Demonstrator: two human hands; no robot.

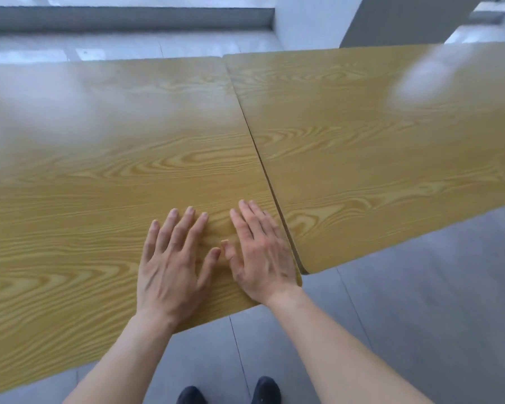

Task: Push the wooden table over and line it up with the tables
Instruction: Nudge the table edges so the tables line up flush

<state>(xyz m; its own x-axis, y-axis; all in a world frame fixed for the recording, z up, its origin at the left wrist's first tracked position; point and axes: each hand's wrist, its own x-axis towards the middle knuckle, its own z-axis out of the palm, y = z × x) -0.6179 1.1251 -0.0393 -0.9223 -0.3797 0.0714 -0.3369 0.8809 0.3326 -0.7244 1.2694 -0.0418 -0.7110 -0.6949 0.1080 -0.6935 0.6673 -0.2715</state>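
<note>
Wooden table (99,199) lies under both my palms, its seam with the neighbouring table (376,156) running toward 11 o'clock. My right hand (263,258) is nearer that seam; my left hand (172,266) sits beside it, both flat, fingers spread, gripping nothing. Near corners look slightly staggered.

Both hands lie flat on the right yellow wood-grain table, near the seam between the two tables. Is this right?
Not quite. The head view shows the left hand and right hand flat on the left yellow wood-grain table, near the seam.
</note>
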